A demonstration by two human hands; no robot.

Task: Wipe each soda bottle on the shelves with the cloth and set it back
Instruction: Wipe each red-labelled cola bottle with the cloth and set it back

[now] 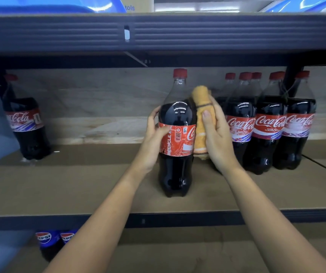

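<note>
Lone bottle [27,123]: a cola bottle, red cap and red label, standing at the far left of the middle shelf [79,186], well apart from the others.
Pepsi bottles [54,238]: two blue-labelled tops visible on the shelf below, lower left, partly hidden by the left forearm.
Left hand [154,140]: curled round the left side of the held bottle at label height, thumb across the front of the label, fingers behind and out of sight.
Held bottle [176,134]: upright at mid-shelf, red cap on, dark cola inside, label reading "RECYCLE". Whether its base touches the board or sits just above it cannot be told.
Cloth [201,123]: orange, rolled or bunched lengthwise, pressed against the right side of the held bottle from shoulder to below the label.
Right hand [217,138]: gripping the cloth, thumb over its front, fingers wrapped behind.
Bottle group [268,125]: several cola bottles standing close together on the right of the same shelf, just beside the right hand, labels facing forward.
</note>
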